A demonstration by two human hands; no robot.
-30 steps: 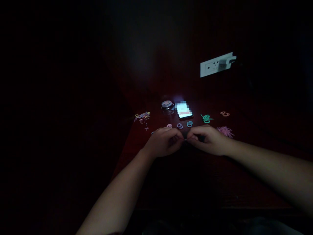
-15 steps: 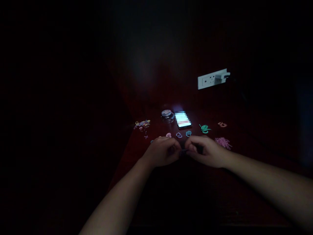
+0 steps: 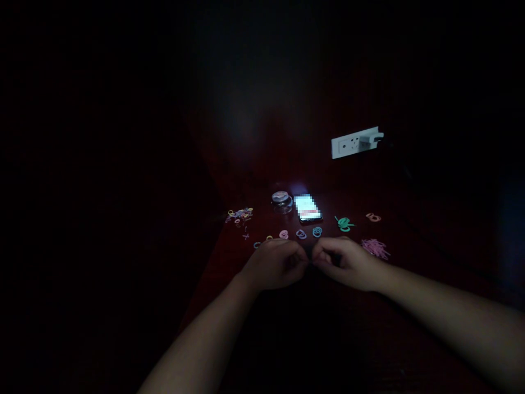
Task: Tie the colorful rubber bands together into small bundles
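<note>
My left hand [image 3: 279, 264] and my right hand [image 3: 342, 262] meet over the dark red table, thumb and fingertips pinched on each. Between the fingertips there may be something small and dark, too dim to name. Just beyond them lies a row of small elastic bands: a blue one [image 3: 257, 245], a yellow one [image 3: 269, 238], pink ones [image 3: 284, 235], purple ones [image 3: 301, 234] and teal ones [image 3: 317, 232]. A heap of pink bands [image 3: 375, 248] lies to the right of my right hand. Green bands [image 3: 344, 223] and orange bands [image 3: 373, 217] sit farther back.
A lit phone [image 3: 308, 208] lies behind the row, beside a small clear jar with a lid [image 3: 280, 198]. A mixed pile of bands [image 3: 240, 215] is at the table's left edge. On the back wall is a white socket panel [image 3: 355, 143] with a plug in it. The surroundings are very dark.
The whole view has shifted, so everything appears slightly lower. My fingertips have come closer together, and the blue and yellow bands show more clearly past my left hand.
</note>
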